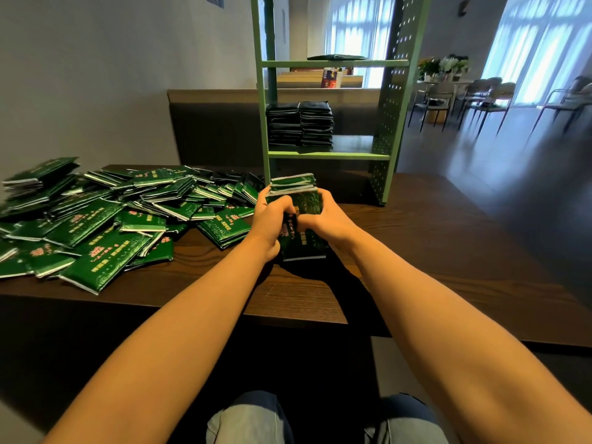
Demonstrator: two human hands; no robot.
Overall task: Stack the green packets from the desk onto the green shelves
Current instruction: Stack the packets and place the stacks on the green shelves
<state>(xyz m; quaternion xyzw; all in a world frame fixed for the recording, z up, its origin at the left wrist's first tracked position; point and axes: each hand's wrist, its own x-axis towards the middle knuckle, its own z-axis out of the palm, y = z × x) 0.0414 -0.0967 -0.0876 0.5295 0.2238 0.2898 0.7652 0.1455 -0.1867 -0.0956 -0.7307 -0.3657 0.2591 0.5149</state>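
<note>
Both hands, left (271, 219) and right (326, 219), grip a stack (296, 200) of packets from either side, fingers curled round it, above the desk (416, 245). A loose pile (105, 219) lies left; the shelves (330, 154) behind hold two stacks (299, 123).

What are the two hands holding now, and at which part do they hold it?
A bundle of green packets: the left hand grips its left side, the right hand its right side.
</note>
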